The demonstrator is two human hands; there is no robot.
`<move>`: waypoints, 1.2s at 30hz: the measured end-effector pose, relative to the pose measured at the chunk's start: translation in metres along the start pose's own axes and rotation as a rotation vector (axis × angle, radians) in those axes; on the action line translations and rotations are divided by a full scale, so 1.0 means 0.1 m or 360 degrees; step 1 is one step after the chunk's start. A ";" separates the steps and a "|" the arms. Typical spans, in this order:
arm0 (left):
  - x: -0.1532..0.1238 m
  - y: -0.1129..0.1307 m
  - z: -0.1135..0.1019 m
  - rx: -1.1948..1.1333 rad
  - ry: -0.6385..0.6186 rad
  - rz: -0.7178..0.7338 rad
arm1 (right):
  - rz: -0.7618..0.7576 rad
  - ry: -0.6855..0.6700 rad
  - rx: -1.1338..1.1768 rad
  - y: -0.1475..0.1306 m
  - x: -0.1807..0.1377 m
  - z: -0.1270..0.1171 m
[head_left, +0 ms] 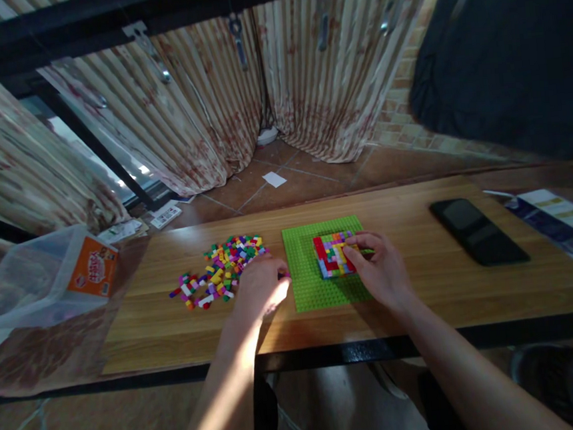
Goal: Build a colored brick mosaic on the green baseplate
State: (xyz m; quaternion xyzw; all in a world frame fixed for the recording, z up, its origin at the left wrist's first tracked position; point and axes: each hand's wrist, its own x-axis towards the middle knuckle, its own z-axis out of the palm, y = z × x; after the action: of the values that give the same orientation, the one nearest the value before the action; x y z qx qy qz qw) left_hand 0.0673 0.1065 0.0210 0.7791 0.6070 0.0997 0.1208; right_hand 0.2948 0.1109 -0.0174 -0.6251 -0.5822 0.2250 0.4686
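Note:
A green studded baseplate (305,287) lies on the wooden table, bearing a low block build (327,265) of red, yellow, white, purple and light blue toy bricks. My right hand (382,270) reaches over the plate's right side; its thumb and forefinger pinch at a toy brick on the build's upper right, partly hidden by the fingertips. Just off the plate's left edge, my left hand (261,285) has its fingers curled together. Something small and dark shows at its fingertips, too small to name. Left of that hand spreads a loose pile of multicoloured toy bricks (217,272).
A black phone (477,232) lies on the table (425,310) at the right. Past the left end stands a clear plastic tub (36,280) with an orange label. Printed papers (562,217) are beyond the right end. Curtains (197,116) hang behind the table.

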 end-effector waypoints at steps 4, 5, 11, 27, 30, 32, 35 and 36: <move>0.03 0.05 0.03 0.0130 -0.0001 -0.0038 | -0.0026 0.0000 -0.0009 0.02 0.00 0.00; 0.04 0.06 0.03 0.0124 0.0007 -0.0036 | -0.0027 -0.0001 -0.0004 0.02 0.01 -0.01; 0.04 0.20 0.03 -0.0276 0.0161 0.0020 | 0.0018 0.0014 0.0049 -0.01 0.02 -0.03; 0.09 0.56 0.32 -0.0414 0.0364 0.0329 | -0.0005 -0.0056 0.0026 -0.05 0.02 -0.08; 0.10 0.60 0.32 -0.0342 0.0353 0.0311 | -0.0029 -0.0056 0.0023 -0.06 0.01 -0.08; 0.11 0.62 0.32 -0.0311 0.0360 0.0299 | -0.0031 -0.0049 0.0025 -0.07 0.01 -0.08; 0.12 0.64 0.32 -0.0273 0.0378 0.0285 | -0.0035 -0.0041 0.0001 -0.07 0.01 -0.07; 0.12 0.64 0.32 -0.0265 0.0385 0.0283 | -0.0037 -0.0038 -0.0007 -0.07 0.01 -0.07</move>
State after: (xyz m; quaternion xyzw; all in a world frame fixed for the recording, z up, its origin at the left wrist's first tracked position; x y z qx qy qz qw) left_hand 0.1392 0.1010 0.0105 0.7993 0.5355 0.2531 0.1016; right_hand 0.2977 0.1086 -0.0082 -0.6166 -0.5955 0.2256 0.4629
